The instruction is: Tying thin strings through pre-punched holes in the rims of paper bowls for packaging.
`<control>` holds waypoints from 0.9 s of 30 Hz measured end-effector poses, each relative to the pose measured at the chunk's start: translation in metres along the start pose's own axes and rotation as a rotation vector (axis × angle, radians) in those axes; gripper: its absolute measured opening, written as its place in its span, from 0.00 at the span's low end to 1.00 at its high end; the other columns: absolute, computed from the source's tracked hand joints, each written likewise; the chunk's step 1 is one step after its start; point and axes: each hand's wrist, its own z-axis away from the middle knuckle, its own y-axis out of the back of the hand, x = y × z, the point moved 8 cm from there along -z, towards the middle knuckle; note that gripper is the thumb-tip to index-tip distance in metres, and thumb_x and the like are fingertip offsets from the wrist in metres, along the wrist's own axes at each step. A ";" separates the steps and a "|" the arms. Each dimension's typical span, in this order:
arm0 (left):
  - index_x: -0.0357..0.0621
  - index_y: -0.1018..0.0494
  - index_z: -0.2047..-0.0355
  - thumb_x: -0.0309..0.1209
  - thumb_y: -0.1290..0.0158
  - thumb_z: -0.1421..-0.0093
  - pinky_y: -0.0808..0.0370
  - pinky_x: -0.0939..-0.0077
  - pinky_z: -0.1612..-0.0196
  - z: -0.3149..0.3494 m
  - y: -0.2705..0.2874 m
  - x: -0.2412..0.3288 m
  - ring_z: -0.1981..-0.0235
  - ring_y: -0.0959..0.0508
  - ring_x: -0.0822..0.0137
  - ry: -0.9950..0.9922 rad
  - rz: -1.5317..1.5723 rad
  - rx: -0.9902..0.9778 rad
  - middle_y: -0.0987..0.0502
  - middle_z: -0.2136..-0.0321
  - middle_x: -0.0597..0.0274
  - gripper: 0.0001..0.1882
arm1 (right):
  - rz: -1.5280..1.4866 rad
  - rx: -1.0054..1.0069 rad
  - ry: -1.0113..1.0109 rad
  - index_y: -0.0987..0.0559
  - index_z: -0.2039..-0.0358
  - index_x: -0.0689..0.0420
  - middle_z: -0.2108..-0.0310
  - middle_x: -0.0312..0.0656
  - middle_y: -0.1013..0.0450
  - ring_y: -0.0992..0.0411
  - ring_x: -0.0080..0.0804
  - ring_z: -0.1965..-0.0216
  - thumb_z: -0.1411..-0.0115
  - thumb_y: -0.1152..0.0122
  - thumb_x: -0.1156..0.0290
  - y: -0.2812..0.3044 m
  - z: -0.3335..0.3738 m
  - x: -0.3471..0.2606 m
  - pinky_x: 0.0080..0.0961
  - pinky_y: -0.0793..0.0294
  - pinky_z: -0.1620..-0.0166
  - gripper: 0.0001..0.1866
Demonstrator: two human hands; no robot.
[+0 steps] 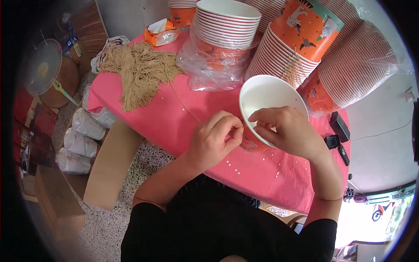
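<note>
Left hand [216, 139] pinches cord [185, 105] beside bucket [267, 97]; right hand [288, 130] curls into bucket, its hold I can't tell.

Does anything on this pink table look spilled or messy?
Yes: small white bits lie scattered over the pink cloth, many nearer the person than the bucket, like loose litter.

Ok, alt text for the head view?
A person's right hand curls over the edge of an orange bucket; the left hand, beside the bucket, appears to hold a tan string from a yarn heap. Stacked buckets stand behind on a pink-covered table.
</note>
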 end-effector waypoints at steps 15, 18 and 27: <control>0.37 0.28 0.61 0.22 0.39 0.45 0.28 0.79 0.78 0.008 -0.004 -0.014 0.80 0.23 0.71 0.244 0.191 0.000 0.23 0.75 0.59 0.12 | -0.012 0.163 -0.021 0.23 0.70 0.58 0.75 0.46 0.25 0.24 0.45 0.75 0.49 0.41 0.76 0.019 0.004 0.013 0.37 0.26 0.69 0.04; 0.37 0.26 0.62 0.22 0.40 0.44 0.28 0.79 0.76 0.014 0.014 -0.021 0.78 0.23 0.71 0.176 0.008 -0.080 0.23 0.74 0.58 0.10 | 0.109 0.390 -0.094 0.24 0.67 0.62 0.73 0.46 0.26 0.23 0.38 0.70 0.51 0.41 0.80 0.053 0.027 0.030 0.31 0.25 0.68 0.09; 0.34 0.25 0.57 0.24 0.51 0.35 0.27 0.82 0.71 0.036 0.028 -0.054 0.75 0.25 0.77 0.737 0.816 -0.431 0.23 0.72 0.63 0.09 | 0.085 0.969 -0.356 0.25 0.66 0.62 0.76 0.33 0.31 0.31 0.16 0.73 0.40 0.45 0.77 0.149 0.146 0.119 0.17 0.31 0.67 0.03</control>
